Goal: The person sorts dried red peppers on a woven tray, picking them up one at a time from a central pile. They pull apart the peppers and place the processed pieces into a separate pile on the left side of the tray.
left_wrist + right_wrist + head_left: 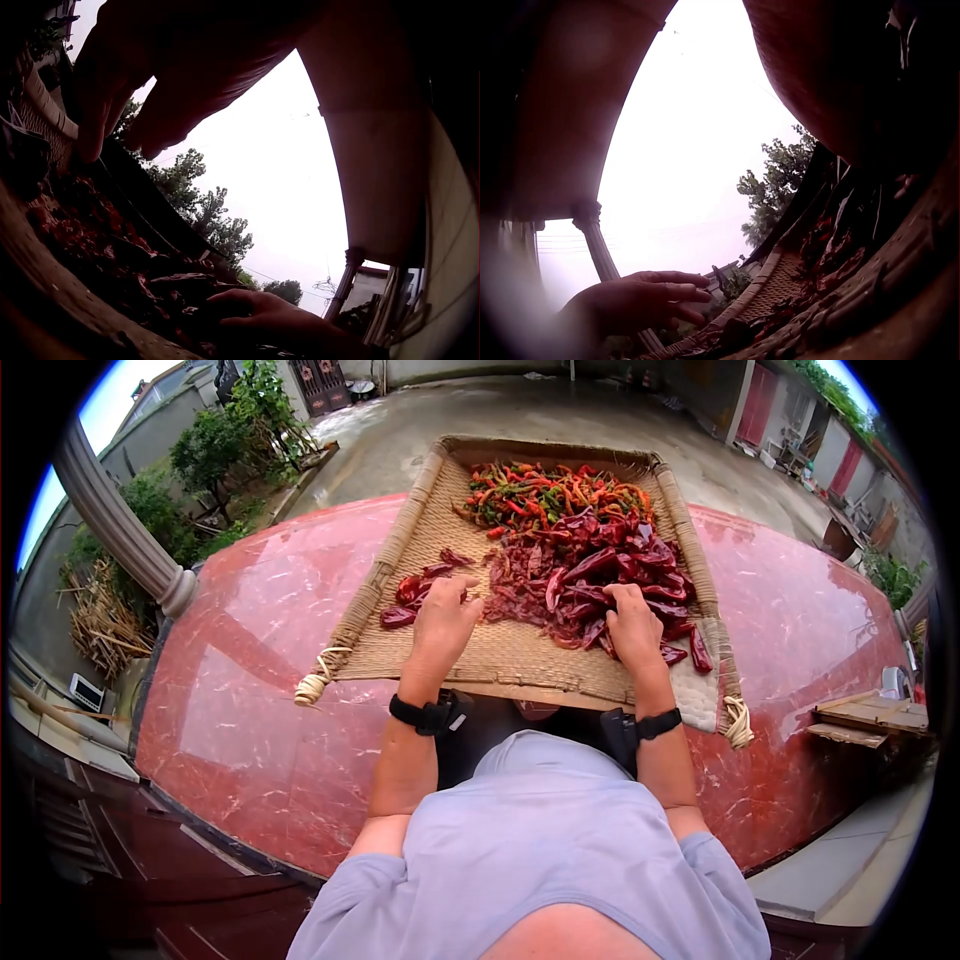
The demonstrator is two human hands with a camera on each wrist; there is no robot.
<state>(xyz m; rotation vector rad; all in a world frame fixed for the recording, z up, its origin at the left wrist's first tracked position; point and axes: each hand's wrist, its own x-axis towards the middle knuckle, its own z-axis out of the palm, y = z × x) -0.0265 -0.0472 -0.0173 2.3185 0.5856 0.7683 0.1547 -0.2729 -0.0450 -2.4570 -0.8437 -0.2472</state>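
Observation:
A shallow woven tray (350, 645) holds a heap of glossy dark red chilies (590, 567), with flatter, duller dried red chilies (520, 575) beside them. My left hand (447, 622) hovers at the tray's left part, beside a small separate group of dark red chilies (405, 598). Its fingers (667, 289) look loosely extended, with nothing between them in the right wrist view. On the right, my right hand (635, 628) reaches down into the dark red heap, fingertips right at the chilies. I cannot tell whether it pinches one.
Orange, red and green chilies (560, 492) lie at the tray's far end. A pale patch (692, 690) covers its near right corner. Beneath is a red polished stone surface (250, 730). A column (130, 520) stands left, a wooden stool (870, 715) right.

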